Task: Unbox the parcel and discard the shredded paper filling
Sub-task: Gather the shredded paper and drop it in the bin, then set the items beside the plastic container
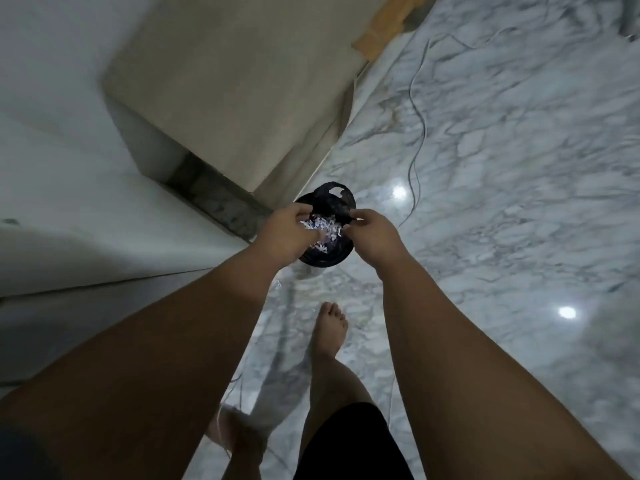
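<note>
A round black bin (320,263) with a black liner bag (332,199) stands on the marble floor beside a wall corner. Both my hands hover over its mouth. My left hand (287,233) grips a clump of white shredded paper (323,227), fingers curled round it. My right hand (372,233) pinches the paper clump's right end, near the liner's edge; which of the two it holds I cannot tell for sure. More shreds lie inside the bin under my hands. No parcel box is in view.
A beige wall block (225,81) and white wall (69,168) rise to the left of the bin. A thin white cable (417,126) snakes over the marble floor (519,168) at right. My bare feet stand below the bin (329,327).
</note>
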